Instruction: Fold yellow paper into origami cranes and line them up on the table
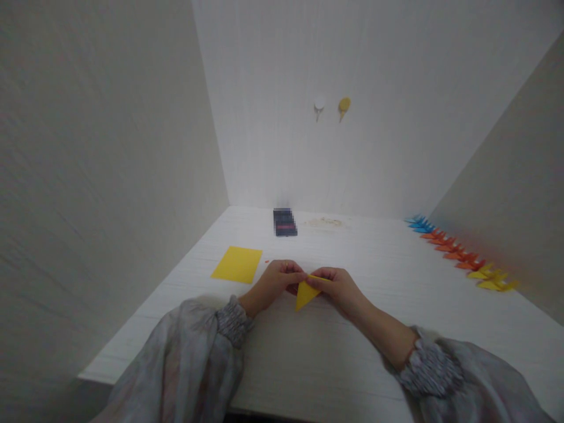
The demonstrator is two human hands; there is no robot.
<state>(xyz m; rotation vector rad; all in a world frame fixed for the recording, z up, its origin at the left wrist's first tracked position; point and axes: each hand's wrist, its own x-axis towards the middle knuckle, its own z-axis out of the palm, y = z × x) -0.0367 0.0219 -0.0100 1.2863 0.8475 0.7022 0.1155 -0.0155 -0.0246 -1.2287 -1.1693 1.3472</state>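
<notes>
Loose grey sleeves lead to the left hand and right hand, both pinching a folded yellow paper triangle close to the white table, apparently mid-fold, so a clean crease calls for matched edges.

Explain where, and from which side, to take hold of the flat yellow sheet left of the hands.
Probably at its near right corner, coming from the right, the side nearest the left hand, which with the right hand pinches the folded triangle. The yellow sheet lies flat on the table, so no edge stands up: a fingertip must lift that corner first.
</notes>
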